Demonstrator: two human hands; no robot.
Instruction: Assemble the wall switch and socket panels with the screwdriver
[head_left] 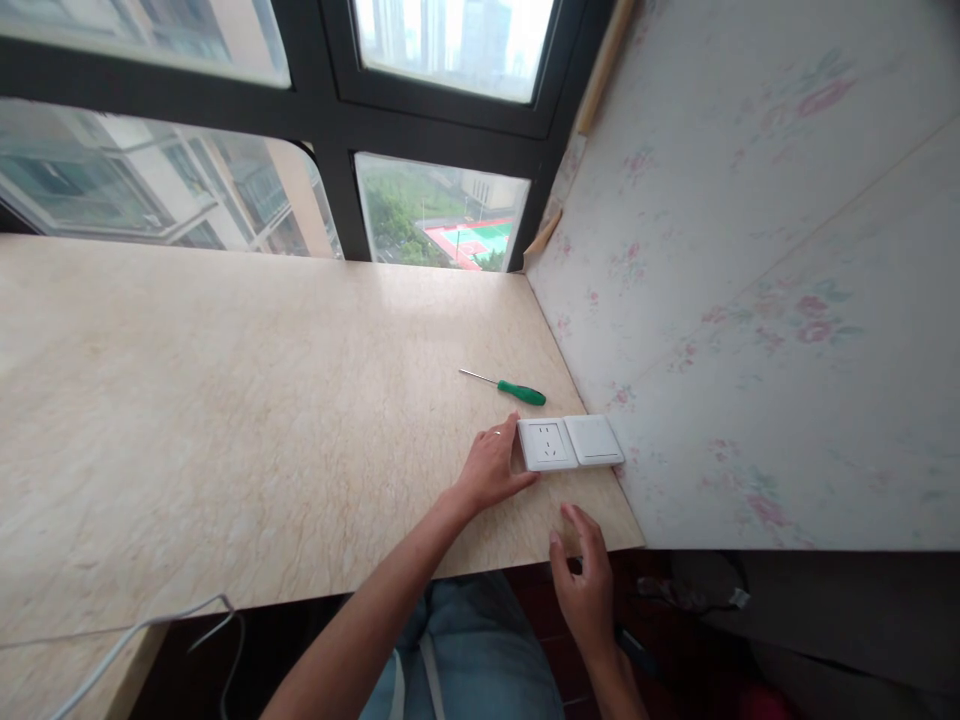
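A white wall socket [547, 444] lies face up on the stone sill, and a white switch plate [595, 441] sits right beside it, close to the papered wall. My left hand [491, 465] grips the socket's left side, fingers at the far corner and thumb at the near edge. Nearer the sill's front edge, my right hand [585, 565] hovers with nothing in it, thumb and fingers curved and apart. Just beyond the socket rests a screwdriver [523, 393] with a green handle, its metal shaft pointing left.
The pale stone sill [225, 400] stretches left. A flowered papered wall [750, 300] bounds it on the right, and a dark-framed window [442, 120] stands behind. At the lower left a white cable [142, 625] hangs over the front edge.
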